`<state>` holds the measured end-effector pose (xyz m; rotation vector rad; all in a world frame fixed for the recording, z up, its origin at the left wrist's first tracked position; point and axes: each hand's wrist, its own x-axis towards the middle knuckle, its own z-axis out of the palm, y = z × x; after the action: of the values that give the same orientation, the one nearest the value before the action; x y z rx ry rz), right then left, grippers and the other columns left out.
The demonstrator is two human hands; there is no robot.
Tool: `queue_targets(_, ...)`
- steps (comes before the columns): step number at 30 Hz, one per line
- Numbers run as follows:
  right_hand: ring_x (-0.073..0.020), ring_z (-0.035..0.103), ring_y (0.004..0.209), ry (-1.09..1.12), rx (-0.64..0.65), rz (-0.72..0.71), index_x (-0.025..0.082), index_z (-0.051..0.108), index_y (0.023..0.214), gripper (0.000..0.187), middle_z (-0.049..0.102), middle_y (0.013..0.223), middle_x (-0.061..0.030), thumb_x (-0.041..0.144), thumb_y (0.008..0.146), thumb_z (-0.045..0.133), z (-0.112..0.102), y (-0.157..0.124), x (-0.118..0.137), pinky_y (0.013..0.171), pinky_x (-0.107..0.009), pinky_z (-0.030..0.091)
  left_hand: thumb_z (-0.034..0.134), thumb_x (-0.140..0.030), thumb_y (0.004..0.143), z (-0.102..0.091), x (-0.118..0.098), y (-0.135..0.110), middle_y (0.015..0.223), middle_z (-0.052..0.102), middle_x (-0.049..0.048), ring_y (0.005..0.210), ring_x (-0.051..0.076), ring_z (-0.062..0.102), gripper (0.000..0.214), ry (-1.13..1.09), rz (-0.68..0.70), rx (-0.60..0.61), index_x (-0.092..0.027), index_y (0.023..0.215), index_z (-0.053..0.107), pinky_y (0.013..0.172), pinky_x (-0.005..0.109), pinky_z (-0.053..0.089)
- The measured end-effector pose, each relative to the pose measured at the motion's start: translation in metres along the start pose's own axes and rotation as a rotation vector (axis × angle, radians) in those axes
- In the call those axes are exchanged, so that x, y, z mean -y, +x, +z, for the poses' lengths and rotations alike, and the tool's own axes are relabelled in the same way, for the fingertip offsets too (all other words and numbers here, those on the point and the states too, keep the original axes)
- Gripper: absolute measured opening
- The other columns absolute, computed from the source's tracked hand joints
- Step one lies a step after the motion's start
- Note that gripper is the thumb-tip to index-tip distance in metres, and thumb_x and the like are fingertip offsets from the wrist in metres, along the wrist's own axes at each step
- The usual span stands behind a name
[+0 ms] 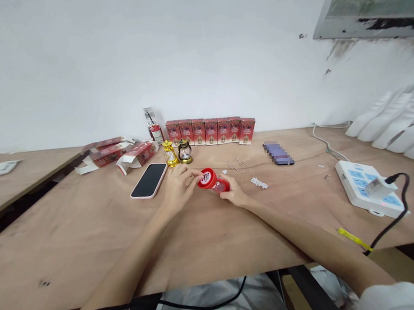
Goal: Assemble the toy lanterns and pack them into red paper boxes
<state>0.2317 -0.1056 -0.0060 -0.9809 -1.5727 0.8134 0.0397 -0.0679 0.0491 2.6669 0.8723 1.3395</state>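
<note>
A small red lantern [222, 186] lies tilted in my right hand [235, 193], whose fingers are wrapped round its far end. Its round base, with a white disc inside a red rim, faces left. My left hand [181, 185] has thumb and forefinger pinched together at that disc; whatever is between the fingertips is too small to make out. Behind my left hand stand a gold lantern [170, 153] and a bronze lantern [184, 152], upright side by side. To the right of the red lantern lie thin wire pieces [241, 166] and small white plastic parts [259, 183].
Several red boxes [211, 132] line the wall. Opened boxes [138, 155] and a phone [149, 180] lie left. At right are another phone [278, 153], a power strip [368, 188] with a black cable, a yellow pen-like strip [354, 239] and white foam pieces [385, 119].
</note>
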Motion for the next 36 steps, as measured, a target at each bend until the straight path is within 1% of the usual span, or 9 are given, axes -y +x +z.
queue_targets(4, -0.0182, 0.054, 0.074, -0.123, -0.027, -0.075, 0.018, 0.058, 0.094, 0.046, 0.061, 0.084, -0.0006, 0.013, 0.049, 0.047, -0.001, -0.002, 0.002, 0.069, -0.030, 0.042, 0.059, -0.033, 0.085, -0.003, -0.005, 0.000, 0.078, 0.063, 0.0022, 0.078, 0.018, 0.054, 0.015, -0.022, -0.042, 0.003, -0.022, 0.079, 0.068, 0.074, 0.033, 0.039)
queue_targets(7, -0.0185, 0.055, 0.075, -0.226, -0.054, -0.155, 0.019, 0.057, 0.095, 0.048, 0.061, 0.086, -0.0015, 0.011, 0.049, 0.046, -0.001, -0.003, 0.003, 0.070, -0.030, 0.043, 0.065, -0.039, 0.079, -0.004, -0.004, 0.002, 0.078, 0.064, 0.0021, 0.078, 0.018, 0.056, 0.018, -0.197, -0.152, 0.025, -0.022, 0.075, 0.069, 0.075, 0.033, 0.042)
queue_targets(11, -0.0195, 0.056, 0.079, -0.353, -0.065, -0.249, 0.020, 0.055, 0.094, 0.045, 0.061, 0.088, -0.0031, 0.008, 0.051, 0.045, -0.001, -0.005, 0.005, 0.072, -0.031, 0.044, 0.074, -0.042, 0.067, -0.005, 0.003, 0.005, 0.075, 0.067, 0.0027, 0.073, 0.018, 0.061, 0.024, -0.492, -0.367, 0.191, -0.019, 0.066, 0.067, 0.068, 0.031, 0.046)
queue_targets(13, -0.0198, 0.057, 0.081, -0.394, -0.060, -0.284, 0.020, 0.055, 0.094, 0.043, 0.061, 0.088, -0.0035, 0.006, 0.054, 0.047, -0.001, -0.005, 0.006, 0.072, -0.031, 0.044, 0.079, -0.040, 0.060, -0.006, 0.005, 0.007, 0.074, 0.068, 0.0038, 0.071, 0.018, 0.062, 0.026, -0.617, -0.471, 0.262, -0.017, 0.063, 0.066, 0.066, 0.031, 0.048)
queue_targets(18, -0.0202, 0.057, 0.081, -0.420, -0.056, -0.346, 0.021, 0.055, 0.095, 0.039, 0.061, 0.089, -0.0043, 0.005, 0.060, 0.051, -0.002, -0.005, 0.005, 0.072, -0.031, 0.044, 0.085, -0.027, 0.047, -0.007, 0.003, 0.008, 0.077, 0.070, 0.0029, 0.071, 0.016, 0.064, 0.035, -0.861, -0.661, 0.296, -0.016, 0.073, 0.064, 0.066, 0.030, 0.052)
queue_targets(21, -0.0209, 0.057, 0.081, -0.450, -0.028, -0.372, 0.022, 0.055, 0.096, 0.037, 0.062, 0.089, -0.0046, 0.007, 0.062, 0.054, -0.002, -0.006, 0.003, 0.073, -0.033, 0.044, 0.086, -0.023, 0.043, -0.007, 0.003, 0.008, 0.079, 0.071, 0.0035, 0.072, 0.016, 0.065, 0.039, -0.960, -0.735, 0.395, -0.016, 0.076, 0.066, 0.066, 0.029, 0.053)
queue_targets(24, -0.0209, 0.056, 0.081, -0.462, -0.022, -0.378, 0.022, 0.055, 0.096, 0.036, 0.062, 0.088, -0.0046, 0.007, 0.063, 0.056, -0.002, -0.006, 0.002, 0.073, -0.033, 0.044, 0.086, -0.023, 0.043, -0.008, 0.003, 0.008, 0.074, 0.071, 0.0028, 0.067, 0.015, 0.064, 0.036, -0.968, -0.762, 0.449, -0.016, 0.073, 0.068, 0.065, 0.028, 0.052)
queue_targets(30, -0.0198, 0.057, 0.080, -0.431, -0.043, -0.393, 0.022, 0.055, 0.095, 0.034, 0.062, 0.087, -0.0041, 0.007, 0.065, 0.056, -0.003, -0.005, 0.003, 0.071, -0.031, 0.045, 0.086, -0.029, 0.044, -0.009, 0.000, 0.009, 0.069, 0.071, 0.0017, 0.062, 0.014, 0.063, 0.034, -0.909, -0.726, 0.437, -0.016, 0.070, 0.068, 0.063, 0.027, 0.053)
queue_targets(36, -0.0191, 0.057, 0.079, -0.388, -0.068, -0.375, 0.021, 0.056, 0.093, 0.030, 0.062, 0.087, -0.0039, 0.010, 0.065, 0.058, -0.002, -0.004, 0.005, 0.071, -0.031, 0.045, 0.084, -0.033, 0.049, -0.006, -0.001, 0.007, 0.076, 0.072, 0.0036, 0.068, 0.015, 0.064, 0.035, -0.896, -0.653, 0.395, -0.014, 0.074, 0.068, 0.068, 0.027, 0.053)
